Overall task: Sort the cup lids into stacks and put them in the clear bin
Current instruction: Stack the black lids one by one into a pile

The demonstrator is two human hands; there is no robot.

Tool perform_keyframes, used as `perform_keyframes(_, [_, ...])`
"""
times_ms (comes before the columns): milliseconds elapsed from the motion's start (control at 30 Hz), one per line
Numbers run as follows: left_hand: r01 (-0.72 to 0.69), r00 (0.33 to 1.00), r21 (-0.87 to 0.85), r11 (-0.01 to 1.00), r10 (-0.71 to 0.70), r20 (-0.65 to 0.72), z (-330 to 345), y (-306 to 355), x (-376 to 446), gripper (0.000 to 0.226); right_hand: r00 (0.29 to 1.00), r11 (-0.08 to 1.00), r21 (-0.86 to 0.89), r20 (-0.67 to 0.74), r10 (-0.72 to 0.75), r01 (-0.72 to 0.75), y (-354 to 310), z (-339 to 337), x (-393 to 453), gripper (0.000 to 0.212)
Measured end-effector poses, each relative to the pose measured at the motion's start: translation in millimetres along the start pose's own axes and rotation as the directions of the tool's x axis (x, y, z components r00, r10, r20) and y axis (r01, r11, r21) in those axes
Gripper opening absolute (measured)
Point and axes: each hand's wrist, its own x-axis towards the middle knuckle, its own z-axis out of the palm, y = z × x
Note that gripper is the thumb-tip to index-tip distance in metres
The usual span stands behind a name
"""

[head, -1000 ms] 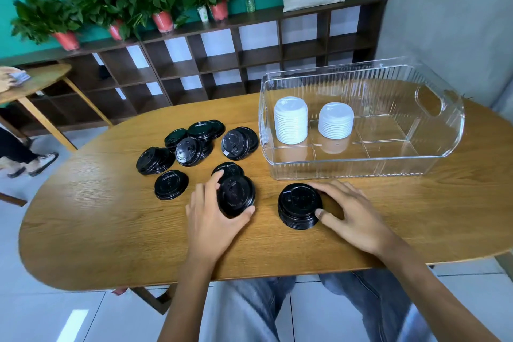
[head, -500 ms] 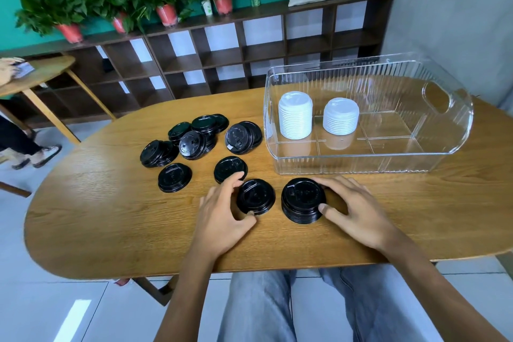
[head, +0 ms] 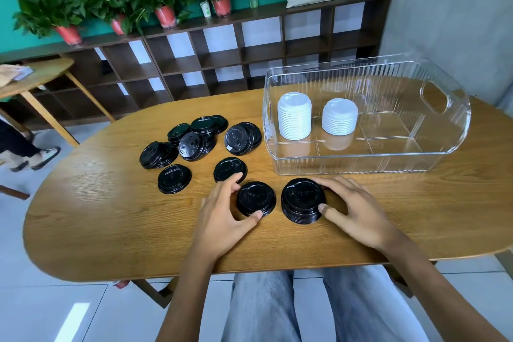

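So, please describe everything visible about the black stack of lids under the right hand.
The black stack of round plastic cup lids stands upright on the oval wooden table, just before the clear ribbed plastic bin. The top lid shows a raised rim and sip tab. The right hand grips its sides with thumb and fingers.

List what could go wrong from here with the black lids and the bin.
1. The left hand pinches a single black lid by its rim; a loose grip could let it slip before it reaches the black stack.
2. The right hand holds that stack only from the side, so a lid set on off-centre may skew it.
3. The clear bin stands close behind, and lifting the stack could clip its front wall.
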Motion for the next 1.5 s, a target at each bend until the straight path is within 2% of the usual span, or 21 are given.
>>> perform_keyframes(67, [-0.002,1.000,-0.006,1.000,0.002,-0.007,1.0,-1.4,-0.3,0.091,1.000,1.000,0.001,-0.001,-0.001,0.001,-0.1,0.1,-0.1,0.052])
perform_keyframes(167, [-0.016,0.999,-0.103,0.995,0.012,-0.039,2.0,-3.5,-0.5,0.090,1.000,1.000,0.003,-0.004,-0.001,0.001,-0.6,0.4,0.3,0.053])
perform_keyframes(367, [-0.155,0.963,-0.381,0.912,0.054,-0.263,15.3,17.4,-3.3,0.076,1.000,1.000,0.006,0.002,0.001,-0.001,-2.7,-0.8,0.0,0.053])
perform_keyframes(500, [-0.252,0.959,-0.319,0.914,0.191,-0.210,44.6,52.6,-0.1,0.074,1.000,1.000,0.001,0.014,-0.006,0.006,-3.7,-2.6,-1.8,0.051])
perform_keyframes(667, [-0.260,0.956,-0.289,0.921,0.203,-0.213,51.1,52.4,2.1,0.075,1.000,0.989,0.145,-0.014,0.011,-0.008,-1.7,-3.1,-2.4,0.042])
perform_keyframes(767, [-0.233,0.971,-0.259,0.937,0.209,-0.116,50.2,57.6,0.5,0.077,0.998,0.981,0.191,-0.051,0.034,-0.024,-3.8,-3.9,-3.4,0.042])
perform_keyframes(833, [-0.240,0.970,-0.223,0.945,0.226,-0.084,51.2,59.6,-0.8,0.077,0.999,0.984,0.176,-0.040,0.037,-0.029,-5.5,-3.6,-3.3,0.049])
perform_keyframes(1000, [-0.220,0.975,-0.211,0.952,0.209,-0.073,50.0,60.0,-1.1,0.079,0.999,0.998,0.052,-0.022,0.024,-0.023,-2.9,0.0,-0.5,0.041])
perform_keyframes(1133, [-0.192,0.981,-0.213,0.958,0.186,-0.046,51.0,58.9,-0.3,0.079,1.000,0.999,0.019,-0.004,0.030,-0.030,-2.1,0.1,0.4,0.045])
perform_keyframes(1500, [-0.182,0.983,-0.197,0.963,0.179,-0.035,53.8,52.2,3.1,0.085,1.000,0.999,0.035,0.006,0.013,-0.013,-1.7,0.2,0.9,0.046])
